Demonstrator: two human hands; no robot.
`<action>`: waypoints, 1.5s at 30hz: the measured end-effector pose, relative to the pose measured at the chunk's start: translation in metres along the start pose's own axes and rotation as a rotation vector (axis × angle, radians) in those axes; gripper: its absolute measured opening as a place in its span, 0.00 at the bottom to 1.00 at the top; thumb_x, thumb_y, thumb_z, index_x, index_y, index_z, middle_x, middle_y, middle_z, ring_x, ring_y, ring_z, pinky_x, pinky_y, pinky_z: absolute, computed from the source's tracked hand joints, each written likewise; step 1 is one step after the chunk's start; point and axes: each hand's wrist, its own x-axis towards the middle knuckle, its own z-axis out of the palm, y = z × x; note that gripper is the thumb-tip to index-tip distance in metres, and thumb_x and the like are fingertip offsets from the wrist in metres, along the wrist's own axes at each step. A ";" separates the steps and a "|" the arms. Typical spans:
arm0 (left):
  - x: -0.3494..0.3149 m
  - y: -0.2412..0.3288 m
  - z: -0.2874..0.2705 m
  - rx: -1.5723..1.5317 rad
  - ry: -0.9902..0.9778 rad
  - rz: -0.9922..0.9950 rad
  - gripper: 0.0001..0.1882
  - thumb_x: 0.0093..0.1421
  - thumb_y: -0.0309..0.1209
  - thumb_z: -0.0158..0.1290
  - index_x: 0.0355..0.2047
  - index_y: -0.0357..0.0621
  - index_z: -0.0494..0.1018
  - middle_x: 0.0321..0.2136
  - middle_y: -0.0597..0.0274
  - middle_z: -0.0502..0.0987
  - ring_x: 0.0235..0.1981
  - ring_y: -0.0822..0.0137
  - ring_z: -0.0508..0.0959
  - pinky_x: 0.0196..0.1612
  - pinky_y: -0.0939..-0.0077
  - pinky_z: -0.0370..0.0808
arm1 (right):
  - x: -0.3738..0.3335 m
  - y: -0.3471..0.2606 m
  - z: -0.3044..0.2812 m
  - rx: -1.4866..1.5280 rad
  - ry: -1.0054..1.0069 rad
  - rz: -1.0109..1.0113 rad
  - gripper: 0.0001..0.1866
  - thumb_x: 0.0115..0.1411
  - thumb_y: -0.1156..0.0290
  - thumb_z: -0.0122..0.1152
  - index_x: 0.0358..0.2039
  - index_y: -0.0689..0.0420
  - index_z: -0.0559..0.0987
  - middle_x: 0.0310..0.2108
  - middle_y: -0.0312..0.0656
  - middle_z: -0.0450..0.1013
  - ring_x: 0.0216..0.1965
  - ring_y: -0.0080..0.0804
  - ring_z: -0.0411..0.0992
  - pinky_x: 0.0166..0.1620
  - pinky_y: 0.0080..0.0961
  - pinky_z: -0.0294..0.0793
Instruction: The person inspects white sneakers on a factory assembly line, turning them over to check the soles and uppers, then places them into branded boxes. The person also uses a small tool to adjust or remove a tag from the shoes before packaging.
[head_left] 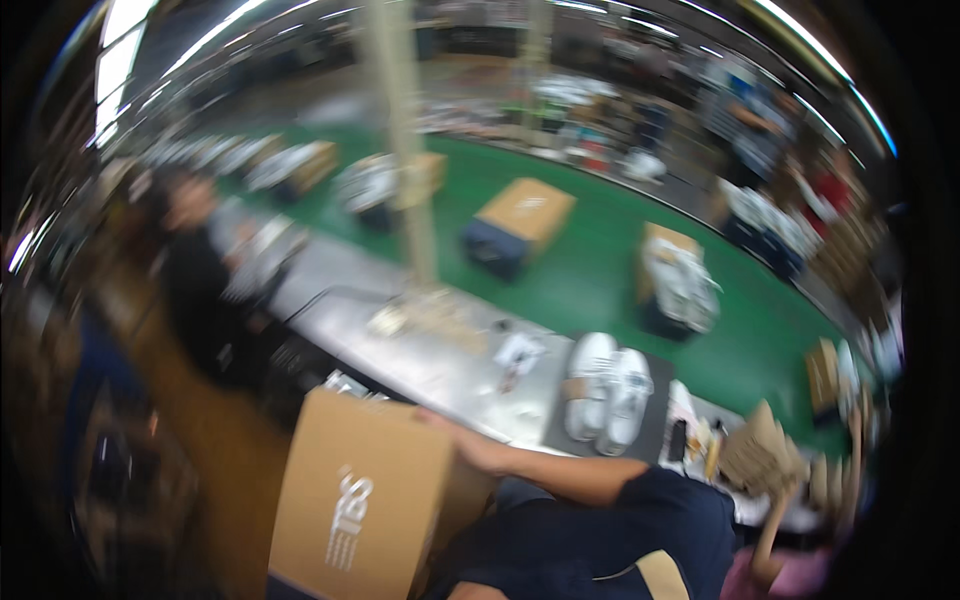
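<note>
A large brown cardboard shoe box [390,480] with pale printing and a dark blue lower part is held at the lower left, in front of my body. My right hand [465,442] reaches across and rests on its far right edge, fingers around the corner and blurred. A bit of my left forearm [476,592] shows at the bottom edge; the left hand itself is out of sight. To the right of the box, a pair of white lace-up shoes [628,400] stands on a dark grey mat [655,425] on the metal bench.
A green conveyor belt [590,240] carries several shoe boxes [530,210], some topped with white shoes [685,285]. A pale post [405,150] rises by the bench [370,325]. A co-worker [200,270] stands left; another person's arm [770,525] is by brown paper [760,450] on the right.
</note>
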 end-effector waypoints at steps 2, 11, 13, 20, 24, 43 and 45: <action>-0.043 -0.006 -0.044 -0.074 0.071 0.055 0.21 0.62 0.26 0.56 0.55 0.37 0.67 0.48 0.55 0.74 0.50 0.62 0.74 0.52 0.66 0.73 | 0.006 0.018 0.041 0.063 -0.020 0.011 0.41 0.66 0.33 0.35 0.70 0.47 0.53 0.65 0.44 0.59 0.63 0.40 0.60 0.61 0.47 0.63; -0.186 -0.020 -0.197 -0.298 0.364 0.227 0.21 0.62 0.26 0.56 0.55 0.37 0.66 0.49 0.56 0.73 0.51 0.62 0.74 0.53 0.67 0.73 | 0.042 0.077 0.247 0.029 0.079 0.248 0.30 0.70 0.52 0.46 0.66 0.54 0.57 0.59 0.46 0.65 0.56 0.36 0.68 0.54 0.40 0.71; -0.206 -0.021 -0.222 -0.332 0.416 0.247 0.21 0.62 0.26 0.56 0.55 0.37 0.66 0.49 0.56 0.73 0.51 0.62 0.74 0.53 0.67 0.73 | 0.059 0.080 0.279 0.063 0.094 0.187 0.27 0.69 0.58 0.52 0.62 0.56 0.61 0.50 0.42 0.68 0.47 0.30 0.71 0.46 0.32 0.76; -0.206 -0.008 -0.301 -0.430 0.549 0.295 0.22 0.63 0.26 0.56 0.56 0.37 0.66 0.50 0.56 0.72 0.52 0.63 0.73 0.54 0.67 0.72 | 0.153 0.099 0.349 -0.055 -0.026 0.220 0.21 0.70 0.58 0.50 0.57 0.58 0.67 0.53 0.41 0.68 0.53 0.30 0.69 0.52 0.35 0.74; -0.167 0.019 -0.360 -0.441 0.590 0.285 0.22 0.63 0.26 0.55 0.56 0.37 0.65 0.50 0.56 0.72 0.52 0.63 0.73 0.54 0.67 0.72 | 0.237 0.121 0.393 0.029 0.012 0.148 0.18 0.70 0.57 0.52 0.52 0.55 0.72 0.30 0.28 0.67 0.28 0.14 0.63 0.31 0.16 0.66; 0.073 0.261 -0.640 -0.493 0.651 0.340 0.23 0.63 0.26 0.55 0.58 0.38 0.64 0.52 0.57 0.71 0.53 0.64 0.71 0.56 0.67 0.71 | 0.639 0.033 0.487 0.110 -0.564 0.250 0.48 0.63 0.28 0.29 0.73 0.49 0.42 0.73 0.46 0.40 0.72 0.46 0.44 0.68 0.50 0.50; 0.108 0.279 -0.679 -0.497 0.625 0.344 0.23 0.63 0.26 0.55 0.58 0.38 0.63 0.53 0.57 0.70 0.53 0.64 0.71 0.56 0.67 0.71 | 0.685 0.032 0.502 0.133 -0.481 0.242 0.48 0.63 0.28 0.32 0.72 0.48 0.44 0.73 0.44 0.42 0.72 0.46 0.43 0.68 0.53 0.49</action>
